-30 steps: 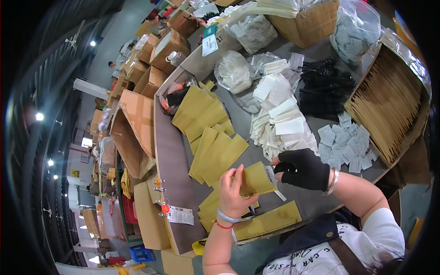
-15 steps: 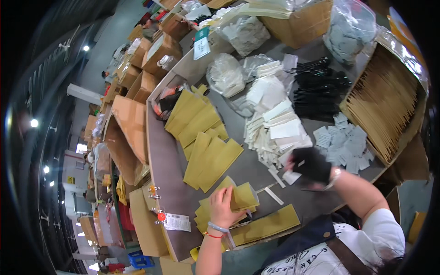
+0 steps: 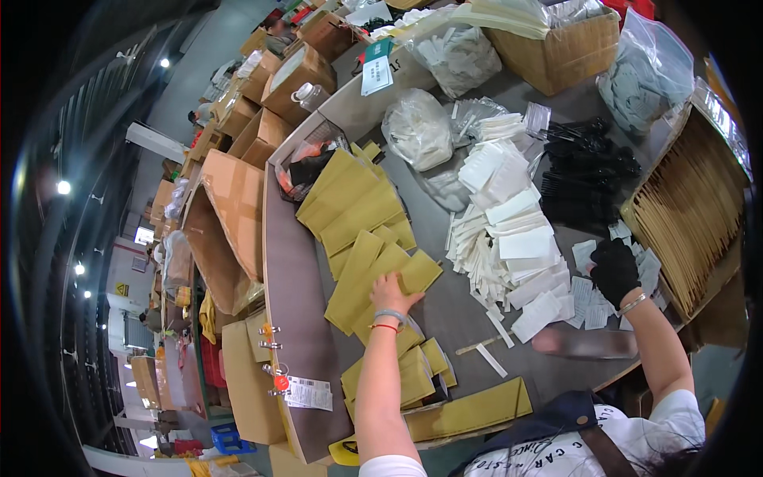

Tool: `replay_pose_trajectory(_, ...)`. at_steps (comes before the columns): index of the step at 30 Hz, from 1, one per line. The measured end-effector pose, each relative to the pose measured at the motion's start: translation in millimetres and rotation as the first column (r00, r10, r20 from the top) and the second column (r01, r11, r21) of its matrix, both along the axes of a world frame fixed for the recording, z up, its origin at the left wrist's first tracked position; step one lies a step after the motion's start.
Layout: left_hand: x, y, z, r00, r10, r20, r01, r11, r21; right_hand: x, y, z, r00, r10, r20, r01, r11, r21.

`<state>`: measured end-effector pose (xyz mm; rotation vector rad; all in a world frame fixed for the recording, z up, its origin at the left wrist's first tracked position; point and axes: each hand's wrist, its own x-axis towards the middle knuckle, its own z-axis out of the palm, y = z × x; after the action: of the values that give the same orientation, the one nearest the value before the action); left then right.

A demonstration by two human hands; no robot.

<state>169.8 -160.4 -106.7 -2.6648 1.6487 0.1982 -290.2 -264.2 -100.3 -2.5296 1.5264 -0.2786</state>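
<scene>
The left hand lies flat and open on a yellow envelope atop the envelope pile. The gloved right hand, curled, touches small white cards; its grip I cannot tell. Better to press the envelope squarely so that the pile stays even.

- The bare left hand has moved away from the body: a second ago it pinched a flat mustard-yellow paper envelope together with the other hand close to the chest; now it lies flat, palm down, with that envelope just beyond its fingertips among the overlapping row of yellow envelopes.
- The black-gloved right hand has let go of the envelope and swung out to the right; it now rests on the small white paper slips beside the open box of brown sleeves.
</scene>
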Motion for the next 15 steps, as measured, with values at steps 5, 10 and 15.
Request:
replay_pose_trajectory(5, 4.5, -1.7, -7.3, 0.995, -0.003, -0.098, 0.000, 1.000, -0.023, -15.7, 4.0, 12.2, 0.920, -0.126, 0.372, 0.108, 0.992, 0.067)
replay_pose_trajectory(10, 5.6, -4.3, 2.8, 0.997, -0.021, -0.079, 0.031, 0.992, 0.121, 9.3, 17.1, 51.5, 0.774, -0.266, 0.574, 0.091, 0.945, 0.315)
replay_pose_trajectory(15, 4.2, 3.7, 19.2, 0.989, -0.041, -0.144, 0.061, 0.989, 0.137, 36.4, 30.3, 66.9, 0.659, -0.188, 0.728, -0.030, 0.961, 0.276)
